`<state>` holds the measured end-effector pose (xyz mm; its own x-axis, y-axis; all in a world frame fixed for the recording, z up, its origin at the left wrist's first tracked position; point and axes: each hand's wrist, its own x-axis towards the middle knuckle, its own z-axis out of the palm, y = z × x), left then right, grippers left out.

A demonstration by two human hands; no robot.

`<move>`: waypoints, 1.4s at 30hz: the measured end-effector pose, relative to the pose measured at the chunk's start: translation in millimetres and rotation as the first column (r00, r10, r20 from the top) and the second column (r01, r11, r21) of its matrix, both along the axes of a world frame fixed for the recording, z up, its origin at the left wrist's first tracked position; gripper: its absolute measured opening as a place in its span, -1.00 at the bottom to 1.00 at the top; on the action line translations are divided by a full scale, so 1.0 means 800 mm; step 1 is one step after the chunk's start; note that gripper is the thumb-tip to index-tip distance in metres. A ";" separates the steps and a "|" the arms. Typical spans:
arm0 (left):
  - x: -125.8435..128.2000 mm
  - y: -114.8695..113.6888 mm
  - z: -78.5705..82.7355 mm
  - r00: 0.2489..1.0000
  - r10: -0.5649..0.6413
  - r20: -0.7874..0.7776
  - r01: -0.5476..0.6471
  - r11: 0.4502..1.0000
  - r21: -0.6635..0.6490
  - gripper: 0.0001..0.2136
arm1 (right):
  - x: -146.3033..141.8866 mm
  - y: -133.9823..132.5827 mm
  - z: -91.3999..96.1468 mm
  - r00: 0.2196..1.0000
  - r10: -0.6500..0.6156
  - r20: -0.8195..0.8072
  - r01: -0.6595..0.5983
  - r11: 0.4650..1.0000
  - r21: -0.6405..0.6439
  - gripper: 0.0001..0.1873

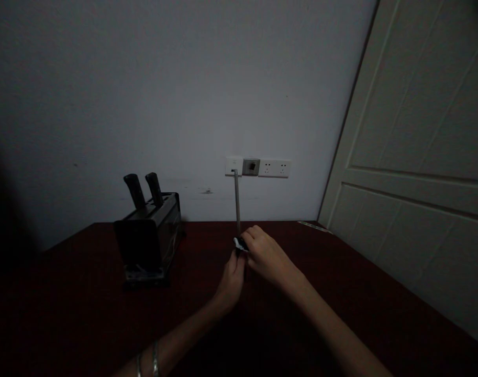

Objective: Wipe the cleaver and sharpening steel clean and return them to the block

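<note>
A long, thin grey honing rod stands nearly upright in front of me, its tip pointing at the wall. My left hand is closed around its dark lower end, which the fingers mostly hide. Just above, my right hand is closed on a small black-and-white piece at the base of the rod; whether it is a cloth or part of the handle is too dark to tell. To the left, a dark knife block with a metallic side stands on the table, two black knife handles sticking up from it.
The dark red table reaches back to a pale wall. White sockets and a grey outlet are on the wall. At the right rises a panelled door, with a thin pale strip near its base.
</note>
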<state>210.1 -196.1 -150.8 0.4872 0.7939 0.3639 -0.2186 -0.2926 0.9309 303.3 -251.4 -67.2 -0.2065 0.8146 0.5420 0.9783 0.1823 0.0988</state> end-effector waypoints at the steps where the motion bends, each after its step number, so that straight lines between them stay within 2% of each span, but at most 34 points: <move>1: -0.001 0.000 0.000 1.000 -0.010 0.006 0.010 1.000 -0.002 -0.68 | -0.001 0.000 0.000 1.000 -0.006 -0.006 0.006 1.000 -0.006 -0.81; 4: -0.001 0.006 -0.002 1.000 0.003 -0.008 -0.003 1.000 -0.010 -0.68 | -0.006 -0.002 0.000 0.998 0.014 -0.061 -0.016 1.000 -0.024 -0.81; 7: 0.001 0.017 -0.006 1.000 0.016 -0.026 -0.016 1.000 0.002 -0.75 | -0.003 -0.002 0.002 0.979 0.105 -0.176 -0.111 0.993 -0.025 -0.78; 10: 0.004 0.024 -0.005 0.996 -0.063 -0.059 0.061 0.998 -0.032 -0.81 | 0.012 -0.001 0.007 0.955 0.133 -0.266 -0.129 0.991 0.032 -0.72; 15: 0.006 0.019 0.001 0.967 -0.256 -0.003 0.250 0.949 -0.191 -0.71 | 0.042 0.002 0.012 0.949 0.072 -0.305 -0.048 0.995 0.085 -0.74; 19: 0.009 0.011 -0.002 0.953 -0.302 0.032 0.302 0.932 -0.201 -0.68 | 0.044 0.005 0.009 0.933 0.089 -0.349 -0.072 0.995 0.062 -0.75; 23: 0.012 0.011 -0.007 0.962 -0.253 0.102 0.269 0.938 -0.218 -0.67 | 0.037 0.006 0.006 0.913 0.097 -0.396 -0.093 0.995 0.029 -0.81; 27: 0.014 0.014 -0.009 0.979 -0.181 0.096 0.197 0.961 -0.194 -0.61 | 0.034 0.008 0.003 0.922 0.103 -0.373 -0.106 0.994 0.013 -0.83; 32: 0.017 0.017 -0.016 0.981 -0.160 0.107 0.180 0.959 -0.221 -0.61 | 0.034 0.012 -0.003 0.929 0.101 -0.357 -0.116 0.993 -0.020 -0.85; 42: 0.010 0.018 -0.017 0.996 -0.067 -0.050 0.065 0.996 -0.054 -0.77 | 0.029 0.003 0.002 0.972 0.050 -0.229 -0.069 0.994 -0.079 -0.82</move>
